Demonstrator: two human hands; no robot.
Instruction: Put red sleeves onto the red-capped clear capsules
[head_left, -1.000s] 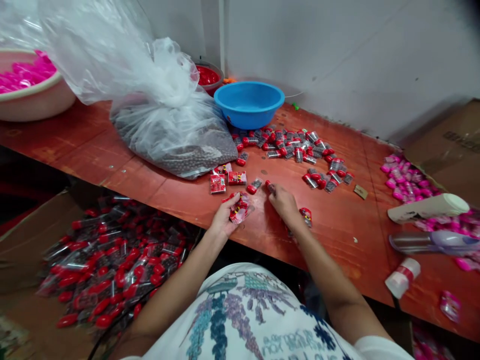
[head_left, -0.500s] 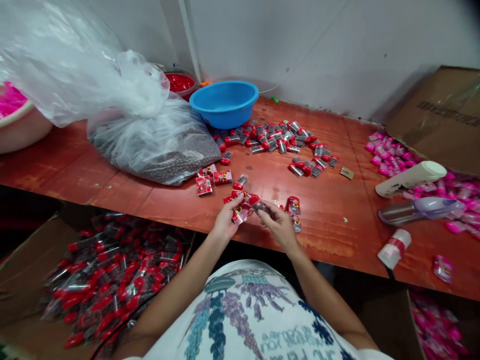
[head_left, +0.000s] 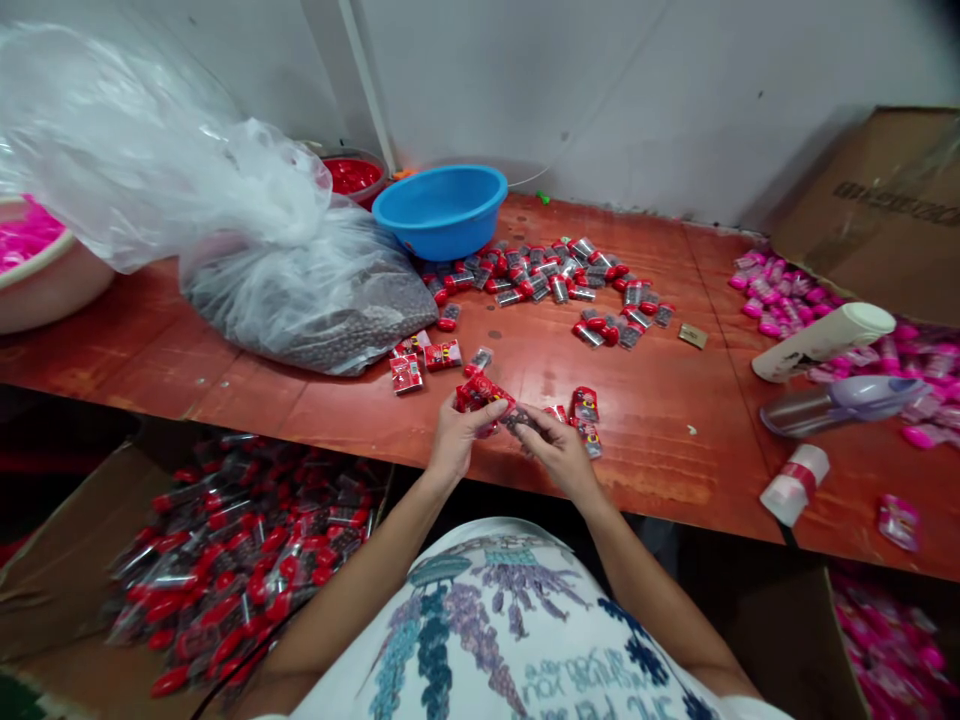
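Observation:
My left hand (head_left: 453, 440) is closed around several red printed plastic packets (head_left: 487, 388) at the table's near edge. Against these, my right hand (head_left: 561, 452) pinches a small clear container (head_left: 516, 416) with dark contents; its red end meets the top packet. Whether the container is inside that packet I cannot tell. Beyond my left hand lies a loose red-capped container (head_left: 481, 357). Red printed packs (head_left: 442, 354) sit left of it, and more printed packs (head_left: 584, 404) lie right of my right hand.
Red-capped containers (head_left: 559, 288) are heaped before a blue basin (head_left: 442, 212). A clear bag of dark beads (head_left: 315, 310) stands left. Below the table, a carton (head_left: 71, 540) holds many more. Pink pieces (head_left: 787, 295), a white cylinder (head_left: 825, 342) and a bottle (head_left: 832, 405) occupy the right.
My right hand has brought the container leftward from the table to the packets in my left hand. The top packet has turned to lie along it. My view has shifted right.

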